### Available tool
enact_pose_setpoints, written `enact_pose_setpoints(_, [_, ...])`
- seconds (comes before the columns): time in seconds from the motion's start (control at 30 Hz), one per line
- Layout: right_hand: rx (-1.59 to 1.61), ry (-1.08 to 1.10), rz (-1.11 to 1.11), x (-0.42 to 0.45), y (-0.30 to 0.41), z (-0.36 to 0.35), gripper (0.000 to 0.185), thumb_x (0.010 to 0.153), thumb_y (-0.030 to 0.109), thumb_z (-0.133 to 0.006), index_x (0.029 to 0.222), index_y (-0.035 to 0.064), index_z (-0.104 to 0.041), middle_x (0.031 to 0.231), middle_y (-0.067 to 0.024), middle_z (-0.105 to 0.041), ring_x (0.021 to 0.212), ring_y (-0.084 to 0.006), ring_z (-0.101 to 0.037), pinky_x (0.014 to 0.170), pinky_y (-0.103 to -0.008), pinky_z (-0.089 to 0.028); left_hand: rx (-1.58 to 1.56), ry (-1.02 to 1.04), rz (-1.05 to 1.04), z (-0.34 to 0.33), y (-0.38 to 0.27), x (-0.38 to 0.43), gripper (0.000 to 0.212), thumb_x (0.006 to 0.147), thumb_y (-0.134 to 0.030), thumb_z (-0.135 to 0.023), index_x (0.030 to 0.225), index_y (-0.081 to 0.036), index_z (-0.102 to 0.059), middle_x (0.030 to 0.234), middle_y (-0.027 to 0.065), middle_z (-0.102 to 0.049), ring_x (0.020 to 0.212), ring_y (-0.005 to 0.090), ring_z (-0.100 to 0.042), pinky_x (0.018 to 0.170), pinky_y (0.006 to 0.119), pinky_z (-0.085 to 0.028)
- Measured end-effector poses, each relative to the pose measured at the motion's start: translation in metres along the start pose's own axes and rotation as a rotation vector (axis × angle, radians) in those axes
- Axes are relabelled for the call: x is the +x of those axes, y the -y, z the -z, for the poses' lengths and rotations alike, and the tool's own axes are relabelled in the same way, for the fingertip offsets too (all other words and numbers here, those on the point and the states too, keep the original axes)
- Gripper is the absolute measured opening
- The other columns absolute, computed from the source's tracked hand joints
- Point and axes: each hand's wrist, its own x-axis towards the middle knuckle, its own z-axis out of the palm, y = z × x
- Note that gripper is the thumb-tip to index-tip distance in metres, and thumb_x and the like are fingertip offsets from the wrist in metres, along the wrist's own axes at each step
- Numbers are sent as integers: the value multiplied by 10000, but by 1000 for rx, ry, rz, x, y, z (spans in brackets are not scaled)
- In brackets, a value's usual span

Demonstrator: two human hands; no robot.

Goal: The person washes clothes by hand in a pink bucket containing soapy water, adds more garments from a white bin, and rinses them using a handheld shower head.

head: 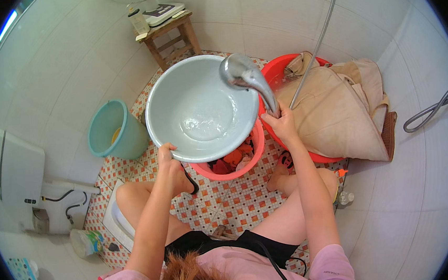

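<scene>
My left hand (166, 157) grips the near-left rim of a pale blue-grey plastic basin (201, 106), thumb over the edge. The basin is tilted towards me, and its inside is wet and shiny. In my right hand (282, 124) is the handle of a chrome shower head (242, 72), held over the basin's right rim. A metal hose (318, 39) runs upwards near that hand. Beneath the basin stands a pink tub (237, 173) with red and dark wet clothes (234, 157) in it, partly hidden by the basin.
A red tub (268, 71) at the right holds a large beige cloth item (320, 112) that hangs over its side. A teal bucket (108, 127) stands left. Behind is a wooden stool (172, 31) with a pump bottle (138, 21) and a scale (163, 13). A squat toilet (115, 215) lies at my left.
</scene>
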Motion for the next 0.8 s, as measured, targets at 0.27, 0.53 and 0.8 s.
enact_pose_setpoints(0.27, [-375, 125, 147, -4, 14, 16, 248, 619, 53, -588, 862, 56, -538, 640, -1, -456, 594, -81, -425, 566, -234, -370, 23, -66, -227, -2, -17, 8, 407, 543, 78, -416, 947, 26, -415, 884, 121, -437, 806, 293, -455, 689, 429, -426])
enact_pose_setpoints(0.53, [-282, -60, 47, 2, -4, 2, 212, 630, 86, -594, 824, 29, -529, 586, -8, -417, 547, -88, -410, 524, -237, -365, 132, -69, -266, 5, -38, 13, 427, 550, 45, -410, 977, 45, -408, 925, 153, -447, 848, 327, -468, 781, 474, -404])
enact_pose_setpoints(0.8, [-383, 33, -18, 2, -18, 28, 223, 619, 98, -597, 823, 38, -530, 602, -33, -491, 541, -130, -465, 527, -266, -386, -37, -302, -259, 30, -82, 12, 451, 550, 53, -412, 1001, 37, -401, 993, 171, -435, 891, 357, -457, 821, 538, -385])
